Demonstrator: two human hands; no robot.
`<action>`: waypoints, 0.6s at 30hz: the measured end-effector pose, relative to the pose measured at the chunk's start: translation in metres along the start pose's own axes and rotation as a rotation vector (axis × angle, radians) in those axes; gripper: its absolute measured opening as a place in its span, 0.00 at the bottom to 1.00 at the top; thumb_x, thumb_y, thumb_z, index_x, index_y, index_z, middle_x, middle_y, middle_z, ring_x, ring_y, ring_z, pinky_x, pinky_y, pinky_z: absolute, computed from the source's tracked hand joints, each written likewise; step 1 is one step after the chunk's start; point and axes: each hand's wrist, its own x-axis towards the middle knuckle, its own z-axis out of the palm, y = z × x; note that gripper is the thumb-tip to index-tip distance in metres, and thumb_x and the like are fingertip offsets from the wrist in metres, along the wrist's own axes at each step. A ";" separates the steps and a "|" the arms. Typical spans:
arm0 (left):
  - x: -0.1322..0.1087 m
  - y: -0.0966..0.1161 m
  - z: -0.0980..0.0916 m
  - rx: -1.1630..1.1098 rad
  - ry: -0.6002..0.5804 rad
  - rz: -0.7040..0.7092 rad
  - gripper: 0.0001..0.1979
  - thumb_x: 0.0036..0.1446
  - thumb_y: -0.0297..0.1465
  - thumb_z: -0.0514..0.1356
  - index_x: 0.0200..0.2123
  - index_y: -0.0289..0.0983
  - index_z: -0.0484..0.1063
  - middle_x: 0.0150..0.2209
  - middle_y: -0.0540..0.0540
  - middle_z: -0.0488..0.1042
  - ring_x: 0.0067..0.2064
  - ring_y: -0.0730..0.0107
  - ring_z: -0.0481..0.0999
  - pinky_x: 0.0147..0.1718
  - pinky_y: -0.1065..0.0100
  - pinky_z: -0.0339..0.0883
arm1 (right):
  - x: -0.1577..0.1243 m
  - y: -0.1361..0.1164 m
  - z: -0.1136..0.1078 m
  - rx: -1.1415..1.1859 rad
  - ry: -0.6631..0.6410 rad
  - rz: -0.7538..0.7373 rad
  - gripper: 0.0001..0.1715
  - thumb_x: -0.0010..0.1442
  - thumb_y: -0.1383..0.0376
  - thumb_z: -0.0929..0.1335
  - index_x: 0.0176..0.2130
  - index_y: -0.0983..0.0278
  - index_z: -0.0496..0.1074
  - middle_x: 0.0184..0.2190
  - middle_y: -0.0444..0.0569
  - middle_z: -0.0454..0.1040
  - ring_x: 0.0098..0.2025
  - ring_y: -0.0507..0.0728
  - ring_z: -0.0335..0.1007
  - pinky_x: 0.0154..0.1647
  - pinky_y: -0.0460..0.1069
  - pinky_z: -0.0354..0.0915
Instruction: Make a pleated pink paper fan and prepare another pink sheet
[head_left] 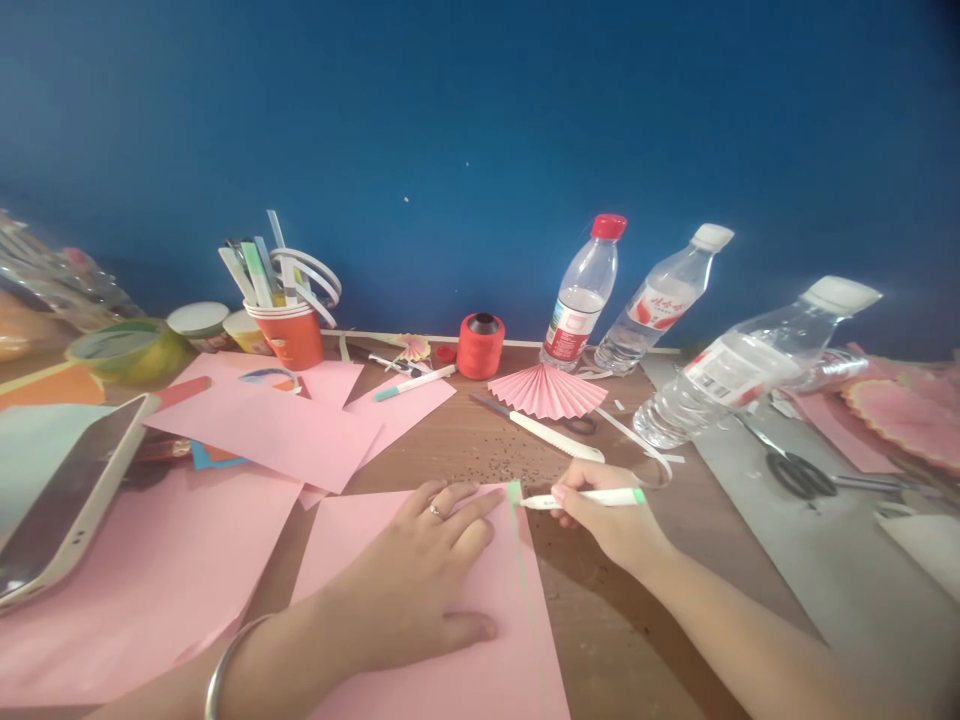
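Note:
A sheet of pink paper (502, 680) lies on the brown table in front of me. My left hand (450, 550) rests flat on it, fingers spread, with a ring on one finger and a bangle at the wrist. My right hand (607, 520) is closed round a white marker with a green end (600, 497). Its tip touches or hovers just at the sheet's upper right corner; I cannot tell which. Green colour fills that corner, and a thin green line runs down along the right edge.
Behind the sheet lie a white-handled cutter (555, 435), a folded pink paper fan (547, 390) and a red thread spool (480, 346). Bottles (739, 370) stand at right near scissors (799, 475). At left are a phone (71, 500), pink sheets (277, 430) and a red cup of pens (292, 338).

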 end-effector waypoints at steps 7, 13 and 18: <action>0.000 0.000 0.000 0.003 0.010 0.003 0.24 0.49 0.50 0.59 0.42 0.39 0.64 0.63 0.43 0.55 0.61 0.51 0.55 0.58 0.50 0.47 | 0.000 0.001 0.001 -0.051 -0.024 -0.028 0.13 0.54 0.63 0.66 0.20 0.63 0.65 0.19 0.45 0.73 0.22 0.53 0.68 0.24 0.47 0.64; 0.000 0.000 0.001 -0.001 0.020 0.007 0.24 0.49 0.50 0.60 0.42 0.39 0.64 0.63 0.43 0.55 0.61 0.50 0.56 0.57 0.50 0.48 | 0.002 0.001 0.003 0.071 0.117 0.059 0.14 0.53 0.60 0.67 0.20 0.63 0.63 0.19 0.45 0.73 0.21 0.54 0.70 0.21 0.47 0.66; -0.001 0.000 0.000 0.008 0.009 0.003 0.25 0.49 0.50 0.59 0.43 0.39 0.64 0.63 0.44 0.55 0.61 0.51 0.56 0.57 0.50 0.48 | -0.002 -0.003 -0.001 -0.019 -0.063 -0.028 0.12 0.52 0.64 0.66 0.20 0.63 0.65 0.19 0.45 0.73 0.21 0.53 0.68 0.24 0.47 0.64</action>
